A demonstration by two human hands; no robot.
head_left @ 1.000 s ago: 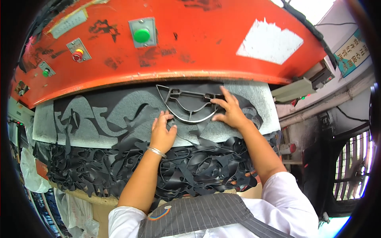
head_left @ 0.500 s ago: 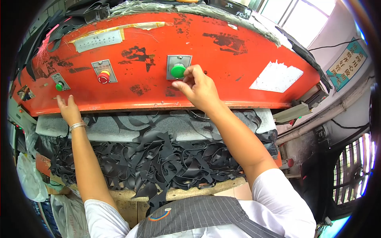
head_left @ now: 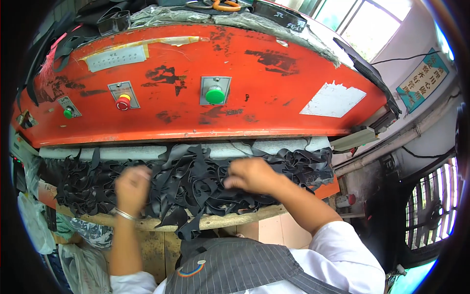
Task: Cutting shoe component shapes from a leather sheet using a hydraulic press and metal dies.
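Note:
My left hand (head_left: 133, 188), a metal bangle on its wrist, is over the left part of a thick heap of black sheet offcuts (head_left: 196, 171). Its fingers look bent, but motion smears them. Over the right of the middle of the heap is my right hand (head_left: 252, 175), its fingers curled and the tips blurred. Whether either hand grips a strip cannot be made out. Behind the heap rises the red machine front (head_left: 264, 115). It carries a large green push button (head_left: 215, 96), a red-and-yellow stop button (head_left: 123, 103) and a small green button (head_left: 68, 113).
A pale board edge (head_left: 215, 223) runs beneath the heap, close to my apron (head_left: 235, 267). Plastic bags (head_left: 81, 269) hang at the lower left. Orange-handled scissors (head_left: 226, 6) lie on top of the machine. A metal bracket (head_left: 355, 139) juts out at its right end.
My right hand has left the large green button and my left has left the small green button's area. Both have come down and back over the black offcuts. The view has shifted slightly.

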